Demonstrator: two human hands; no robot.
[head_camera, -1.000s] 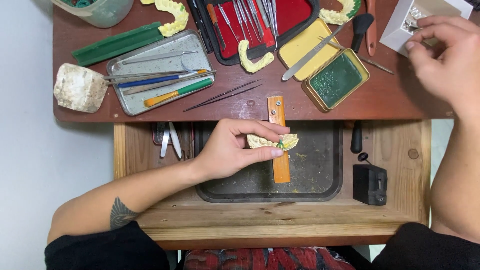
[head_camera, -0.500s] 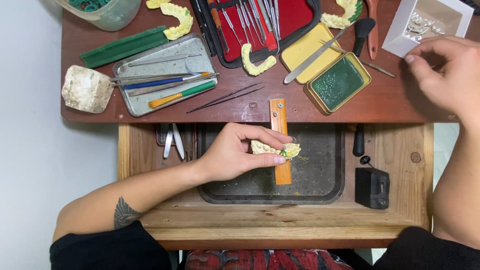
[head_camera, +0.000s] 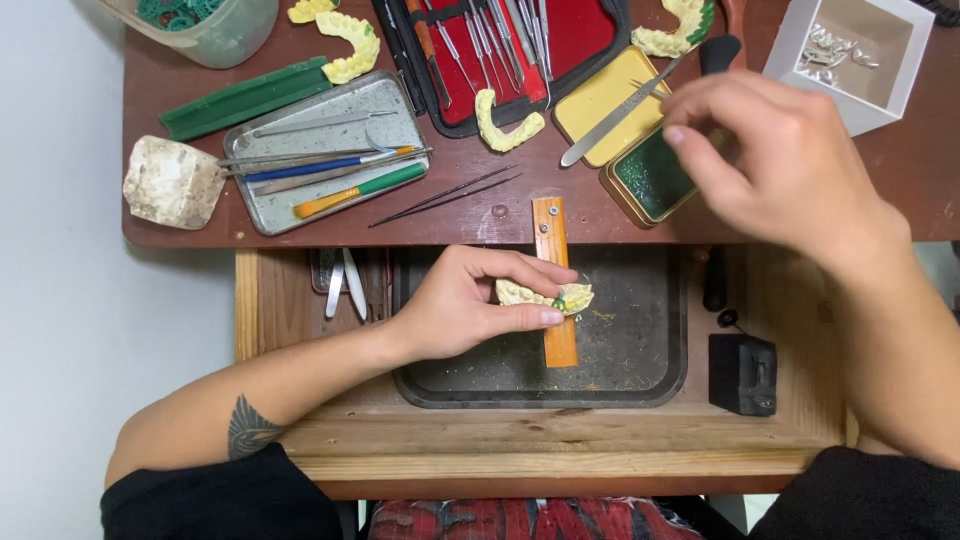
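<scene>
Two hands work over a dark red table (head_camera: 300, 225) with a pulled-out wooden drawer (head_camera: 780, 300) below it. Inside the drawer sits a dark metal tray (head_camera: 640, 360), crossed by an orange wooden peg (head_camera: 553, 250). The right hand (head_camera: 790, 170) hovers above an open yellow tin (head_camera: 600, 100), fingers curled loosely together; whether they hold anything cannot be told. The left hand (head_camera: 455, 310) pinches a pale yellow dental cast (head_camera: 545, 297) between thumb below and fingertips above, resting on the peg.
</scene>
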